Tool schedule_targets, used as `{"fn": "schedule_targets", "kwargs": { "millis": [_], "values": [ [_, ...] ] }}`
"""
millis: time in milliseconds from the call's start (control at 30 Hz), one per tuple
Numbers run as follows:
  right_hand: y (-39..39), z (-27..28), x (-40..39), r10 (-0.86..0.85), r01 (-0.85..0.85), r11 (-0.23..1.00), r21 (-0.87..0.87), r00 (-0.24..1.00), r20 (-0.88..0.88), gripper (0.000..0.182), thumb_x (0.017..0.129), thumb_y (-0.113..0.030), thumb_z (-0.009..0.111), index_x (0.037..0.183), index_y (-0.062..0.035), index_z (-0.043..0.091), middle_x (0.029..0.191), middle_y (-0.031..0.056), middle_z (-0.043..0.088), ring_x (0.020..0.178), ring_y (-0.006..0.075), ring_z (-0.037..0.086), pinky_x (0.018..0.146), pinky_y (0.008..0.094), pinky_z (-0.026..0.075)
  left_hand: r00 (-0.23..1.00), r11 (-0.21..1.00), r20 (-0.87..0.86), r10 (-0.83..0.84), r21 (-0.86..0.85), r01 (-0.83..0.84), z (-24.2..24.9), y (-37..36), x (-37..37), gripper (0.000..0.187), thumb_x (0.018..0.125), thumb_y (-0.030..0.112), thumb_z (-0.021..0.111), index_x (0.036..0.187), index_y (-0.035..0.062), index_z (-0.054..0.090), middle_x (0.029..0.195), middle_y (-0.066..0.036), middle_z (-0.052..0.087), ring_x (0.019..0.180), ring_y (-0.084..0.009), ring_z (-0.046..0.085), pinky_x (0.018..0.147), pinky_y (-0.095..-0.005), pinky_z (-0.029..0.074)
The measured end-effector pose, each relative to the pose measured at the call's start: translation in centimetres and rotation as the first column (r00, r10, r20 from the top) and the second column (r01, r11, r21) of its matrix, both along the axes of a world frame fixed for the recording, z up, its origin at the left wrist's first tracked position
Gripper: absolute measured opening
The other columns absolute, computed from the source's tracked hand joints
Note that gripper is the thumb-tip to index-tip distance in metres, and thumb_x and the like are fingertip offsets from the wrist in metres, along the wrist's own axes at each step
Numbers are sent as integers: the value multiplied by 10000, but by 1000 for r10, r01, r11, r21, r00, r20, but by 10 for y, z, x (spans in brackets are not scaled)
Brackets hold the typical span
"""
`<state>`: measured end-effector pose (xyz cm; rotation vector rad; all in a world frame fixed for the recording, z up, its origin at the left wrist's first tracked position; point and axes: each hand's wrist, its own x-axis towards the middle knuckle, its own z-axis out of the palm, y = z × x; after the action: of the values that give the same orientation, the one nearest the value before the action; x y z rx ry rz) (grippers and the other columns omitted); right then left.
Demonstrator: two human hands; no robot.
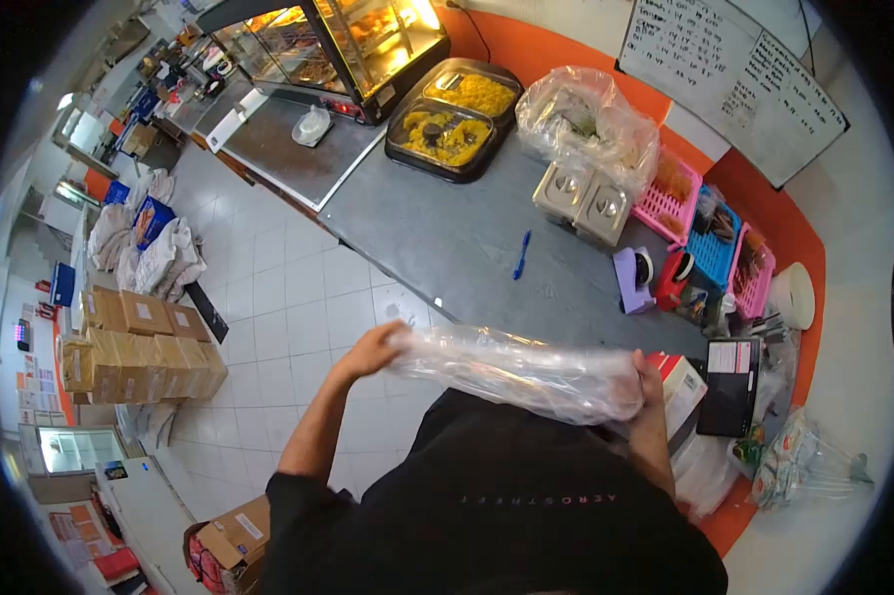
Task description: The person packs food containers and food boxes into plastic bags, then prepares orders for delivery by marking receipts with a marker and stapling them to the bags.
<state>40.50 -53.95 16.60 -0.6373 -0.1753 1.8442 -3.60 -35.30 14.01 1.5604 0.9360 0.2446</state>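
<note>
Clear plastic film point(516, 375), thin, glossy and crinkled, spans the near edge of the counter point(427, 223), whose grey top looks smooth with a dull sheen. On the counter, lidded steel containers point(606, 210) shine; above them sits a loose, wrinkled, transparent plastic bag point(588, 114). The blue pen point(522, 255) on the counter looks like smooth plastic. Left of the counter, floor tiles point(293, 382) are pale and glossy, cardboard boxes point(150, 367) matt. Nearer than the counter, the black shirt point(506, 540) is matt cloth.
</note>
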Motion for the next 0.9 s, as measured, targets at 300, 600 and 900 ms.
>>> {"fn": "schedule_targets", "kwargs": {
  "millis": [300, 600, 900],
  "values": [
    [2, 6, 21, -239, 206, 967, 149, 937, 255, 313, 810, -116, 685, 1093, 3, 627, 909, 29, 635, 875, 117, 610, 689, 276, 499, 984, 843, 50, -169, -511, 170, 4, 63, -5, 334, 875, 232, 550, 1060, -43, 591, 893, -100, 662, 710, -170, 633, 703, -283, 541],
    [29, -130, 37, 29, 453, 849, -271, 473, 881, 386, 726, -140, 712, 1069, -9, 594, 1016, 133, 629, 919, 243, 608, 807, 363, 467, 985, 990, 98, 141, -19, -140, -61, 40, 134, 405, 922, 389, 568, 1056, 10, 618, 678, 32, 507, 583, -89, 472, 548, -230, 394],
    [62, -181, -16, -198, -301, 947, 114, -268, 943, 521, 692, -137, 745, 1166, -63, 544, 1142, 158, 571, 1163, 360, 478, 931, 552, 385, 976, 886, 46, 215, -429, -175, -92, 26, 175, 480, 958, 520, 444, 1114, 109, 637, 641, 62, 399, 504, -49, 360, 406, -216, 257]
  ]
}}
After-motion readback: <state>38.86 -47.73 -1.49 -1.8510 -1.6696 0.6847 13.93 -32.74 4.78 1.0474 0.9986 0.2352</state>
